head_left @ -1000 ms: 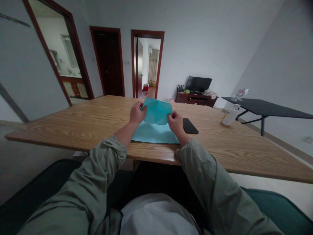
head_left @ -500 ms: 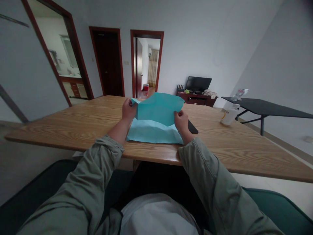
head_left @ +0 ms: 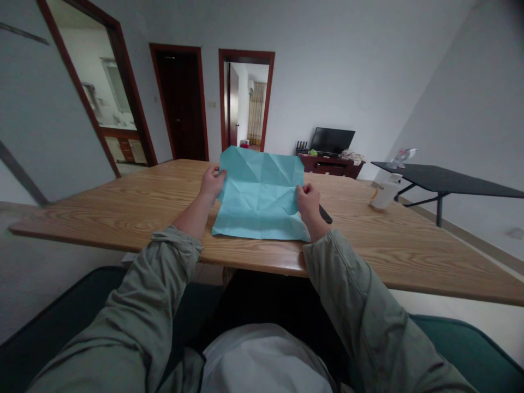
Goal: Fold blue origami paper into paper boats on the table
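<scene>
A light blue sheet of paper (head_left: pixel 260 188), crossed by many fold creases, is spread between my hands. Its near part rests on the wooden table (head_left: pixel 360 251), while the far part stands tilted up toward the back. My left hand (head_left: pixel 212 183) pinches the sheet's left edge. On the opposite edge, my right hand (head_left: pixel 308 197) grips the paper between thumb and fingers. Just beyond my right wrist, a flat black object (head_left: pixel 325 214) lies on the table, partly hidden.
A white container (head_left: pixel 385 194) with a yellow detail stands on the table's right side. Farther right is a black folding table (head_left: pixel 446 177) with a clear plastic item on it. A television (head_left: pixel 332 141) sits on a low cabinet by the back wall.
The paper's upper part has been unfolded and raised, so its creased face now shows. My left hand moved slightly left and my right hand slightly right, both keeping hold.
</scene>
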`<act>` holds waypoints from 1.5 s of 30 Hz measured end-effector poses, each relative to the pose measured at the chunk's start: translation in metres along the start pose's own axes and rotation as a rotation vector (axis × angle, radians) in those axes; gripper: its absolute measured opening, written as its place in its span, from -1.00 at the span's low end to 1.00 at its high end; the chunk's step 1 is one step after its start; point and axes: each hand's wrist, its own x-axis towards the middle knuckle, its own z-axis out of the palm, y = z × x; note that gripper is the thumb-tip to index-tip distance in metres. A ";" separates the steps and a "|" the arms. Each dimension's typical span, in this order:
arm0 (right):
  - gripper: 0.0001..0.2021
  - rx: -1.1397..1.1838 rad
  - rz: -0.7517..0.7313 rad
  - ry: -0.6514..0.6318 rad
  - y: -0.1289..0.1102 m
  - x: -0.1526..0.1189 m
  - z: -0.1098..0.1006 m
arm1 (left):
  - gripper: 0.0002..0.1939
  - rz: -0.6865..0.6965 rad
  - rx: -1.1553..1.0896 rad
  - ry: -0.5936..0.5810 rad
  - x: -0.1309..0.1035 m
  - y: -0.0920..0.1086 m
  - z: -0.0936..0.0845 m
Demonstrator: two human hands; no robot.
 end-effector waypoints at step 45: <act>-0.73 -0.214 -0.071 -0.060 0.004 -0.001 -0.009 | -0.59 -0.301 -0.100 -0.295 -0.020 0.003 -0.009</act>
